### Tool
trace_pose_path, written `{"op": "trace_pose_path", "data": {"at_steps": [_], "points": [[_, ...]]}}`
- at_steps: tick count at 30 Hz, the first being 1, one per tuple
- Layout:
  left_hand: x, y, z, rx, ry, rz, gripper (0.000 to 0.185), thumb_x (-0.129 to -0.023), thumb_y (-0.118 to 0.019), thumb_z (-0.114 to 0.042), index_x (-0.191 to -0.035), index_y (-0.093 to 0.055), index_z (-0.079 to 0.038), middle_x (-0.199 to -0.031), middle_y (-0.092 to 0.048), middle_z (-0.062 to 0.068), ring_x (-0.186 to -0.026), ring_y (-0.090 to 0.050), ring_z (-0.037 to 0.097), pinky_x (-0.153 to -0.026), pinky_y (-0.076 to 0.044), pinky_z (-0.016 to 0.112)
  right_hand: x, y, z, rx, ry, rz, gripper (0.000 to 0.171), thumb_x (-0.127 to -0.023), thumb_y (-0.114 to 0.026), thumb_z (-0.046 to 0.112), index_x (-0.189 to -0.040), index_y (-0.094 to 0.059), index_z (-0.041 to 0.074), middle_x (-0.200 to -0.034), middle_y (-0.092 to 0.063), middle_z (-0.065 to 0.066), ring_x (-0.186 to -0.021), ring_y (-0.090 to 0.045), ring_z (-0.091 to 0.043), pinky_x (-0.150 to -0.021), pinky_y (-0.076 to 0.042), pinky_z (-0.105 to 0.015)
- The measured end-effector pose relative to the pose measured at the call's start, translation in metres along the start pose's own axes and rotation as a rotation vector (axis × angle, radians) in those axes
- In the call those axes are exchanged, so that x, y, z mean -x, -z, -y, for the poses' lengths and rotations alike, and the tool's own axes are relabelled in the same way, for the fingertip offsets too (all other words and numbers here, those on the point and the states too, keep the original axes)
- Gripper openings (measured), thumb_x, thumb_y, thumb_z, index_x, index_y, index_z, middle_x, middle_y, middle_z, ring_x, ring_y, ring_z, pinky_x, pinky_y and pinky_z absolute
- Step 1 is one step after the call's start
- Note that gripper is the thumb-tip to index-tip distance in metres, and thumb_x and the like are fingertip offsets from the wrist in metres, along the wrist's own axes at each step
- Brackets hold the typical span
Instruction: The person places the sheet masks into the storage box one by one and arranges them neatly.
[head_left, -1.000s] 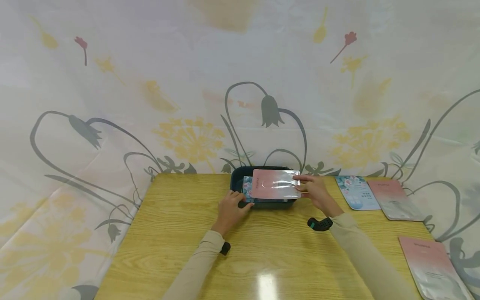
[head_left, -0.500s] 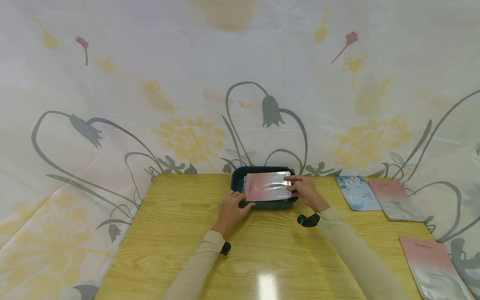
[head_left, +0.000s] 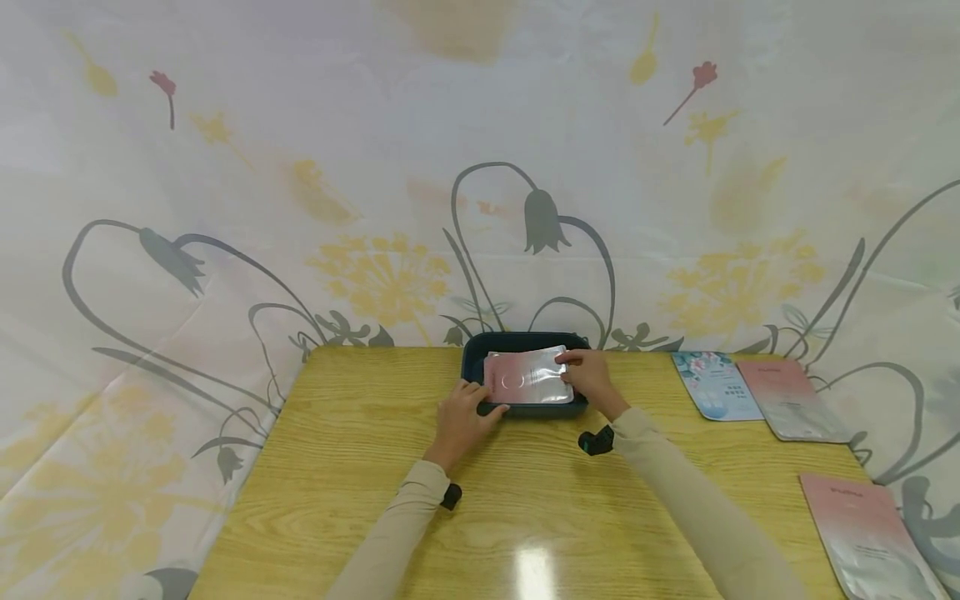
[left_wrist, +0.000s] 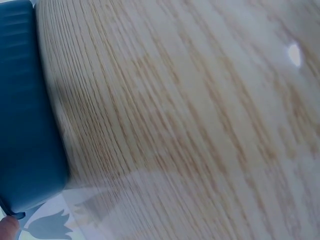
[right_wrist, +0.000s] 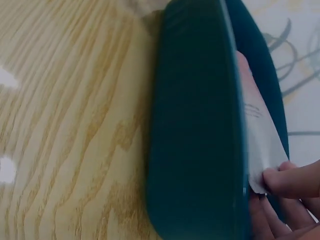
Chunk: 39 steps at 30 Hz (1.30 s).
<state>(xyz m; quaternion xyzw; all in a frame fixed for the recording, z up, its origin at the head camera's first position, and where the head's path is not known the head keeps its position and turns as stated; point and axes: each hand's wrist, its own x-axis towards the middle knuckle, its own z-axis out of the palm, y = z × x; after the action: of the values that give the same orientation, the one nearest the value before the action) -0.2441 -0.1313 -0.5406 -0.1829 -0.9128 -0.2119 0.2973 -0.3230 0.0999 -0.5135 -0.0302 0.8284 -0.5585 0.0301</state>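
Note:
A dark teal plastic basket [head_left: 543, 412] stands at the table's back edge. My left hand [head_left: 459, 425] grips its front left corner, fingers over the rim; in the left wrist view one fingertip [left_wrist: 8, 229] shows at the rim beside the basket's outer wall [left_wrist: 27, 110]. My right hand [head_left: 595, 383] pinches the right, silver end of a pink-and-silver sheet mask packet [head_left: 517, 377]. The packet lies flat within the basket's opening, its right end tilted slightly up. In the right wrist view, thumb and fingers clasp the packet's near corner [right_wrist: 261, 145] just inside the rim. The basket's floor is hidden under the packet.
Right of the basket lie a blue floral packet [head_left: 716, 387] and a pink packet [head_left: 791, 400], edges overlapping. Another pink packet [head_left: 870, 537] lies at the table's right edge. A flower-print cloth [head_left: 390, 167] hangs behind the wooden table [head_left: 360, 400].
My right hand has moved left and slightly down with the pink packet, bringing it from above the basket into its opening. The floral packet beneath is now covered. My left hand has stayed put.

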Motion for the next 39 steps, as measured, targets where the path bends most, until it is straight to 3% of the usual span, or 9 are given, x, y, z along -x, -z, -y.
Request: {"op": "trace_pose_path", "data": {"at_steps": [4,10,17,24,32,39], "points": [[0.000,0.000,-0.001,0.009,0.001,-0.008,0.030,-0.072,-0.069,-0.041,-0.079,-0.067,-0.012,-0.077,-0.059,-0.005,-0.069,-0.045,0.011,-0.045,-0.039,0.025,0.003,-0.004,0.000,0.136,0.128,-0.043,0.029,-0.065,-0.049,-0.013,-0.089,-0.065,-0.007,-0.090,-0.062,-0.022,-0.052,-0.043,-0.016,-0.042,-0.034,-0.025],[0.000,0.001,-0.001,0.009,0.006,-0.016,0.029,-0.071,-0.070,-0.041,-0.076,-0.066,-0.013,-0.075,-0.059,-0.006,-0.070,-0.046,0.012,-0.047,-0.039,0.026,0.006,-0.009,0.002,0.296,0.164,-0.056,0.033,-0.065,-0.047,-0.012,-0.091,-0.066,-0.004,-0.088,-0.063,-0.018,-0.059,-0.044,-0.020,-0.048,-0.033,-0.027],[-0.001,0.001,0.000,0.018,-0.018,-0.016,0.028,-0.071,-0.070,-0.040,-0.076,-0.065,-0.013,-0.074,-0.058,-0.005,-0.067,-0.045,0.012,-0.045,-0.037,0.024,0.005,-0.010,-0.001,0.319,0.217,-0.101,0.033,-0.065,-0.046,-0.014,-0.089,-0.066,-0.006,-0.085,-0.063,-0.018,-0.063,-0.047,-0.022,-0.051,-0.036,-0.028],[0.000,0.001,-0.001,0.012,0.014,0.016,0.028,-0.074,-0.066,-0.043,-0.074,-0.062,-0.016,-0.073,-0.056,-0.006,-0.068,-0.043,0.010,-0.047,-0.037,0.024,0.005,-0.004,0.003,0.346,0.246,-0.100,0.031,-0.065,-0.047,-0.011,-0.091,-0.064,-0.009,-0.084,-0.061,-0.022,-0.062,-0.044,-0.023,-0.052,-0.036,-0.029],[-0.001,-0.002,-0.001,0.024,0.017,0.018,0.028,-0.074,-0.065,-0.044,-0.074,-0.062,-0.017,-0.073,-0.056,-0.006,-0.068,-0.043,0.010,-0.046,-0.035,0.023,0.014,0.017,0.021,0.312,0.201,0.050,0.025,-0.074,-0.056,-0.004,-0.098,-0.062,-0.008,-0.095,-0.059,-0.022,-0.087,-0.054,-0.032,-0.068,-0.046,-0.041],[0.000,0.000,-0.001,-0.006,-0.039,0.003,0.028,-0.074,-0.067,-0.042,-0.075,-0.062,-0.014,-0.074,-0.056,-0.003,-0.069,-0.045,0.014,-0.045,-0.037,0.024,0.026,0.036,0.031,0.249,0.150,0.195,0.025,-0.078,-0.061,0.003,-0.102,-0.060,-0.006,-0.097,-0.057,-0.020,-0.081,-0.056,-0.025,-0.062,-0.048,-0.032]]}}
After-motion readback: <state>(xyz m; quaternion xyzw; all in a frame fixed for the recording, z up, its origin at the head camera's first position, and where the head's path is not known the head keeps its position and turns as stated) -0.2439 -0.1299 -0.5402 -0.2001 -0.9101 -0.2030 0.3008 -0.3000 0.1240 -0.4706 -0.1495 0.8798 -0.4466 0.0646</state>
